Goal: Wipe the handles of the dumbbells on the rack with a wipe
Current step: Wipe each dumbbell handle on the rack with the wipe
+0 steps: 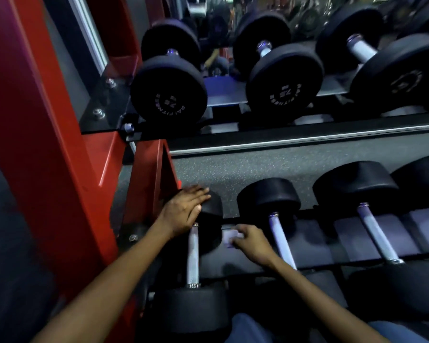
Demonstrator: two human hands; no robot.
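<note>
Low in the frame's centre, the left hand lies flat, fingers straight, on the far head of the leftmost dumbbell. Just right, the right hand pinches a pale wipe in curled fingers over the rack.

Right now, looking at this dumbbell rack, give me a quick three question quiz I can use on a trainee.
1. True or false: the left hand rests flat on the far head of the leftmost dumbbell.
2. What does the right hand hold? A) a spray bottle B) a wipe C) a dumbbell handle
3. Fill in: the right hand sits between the leftmost handle and the ____ handle on the lower rack.

Key: 1 true; 2 B; 3 second
</note>
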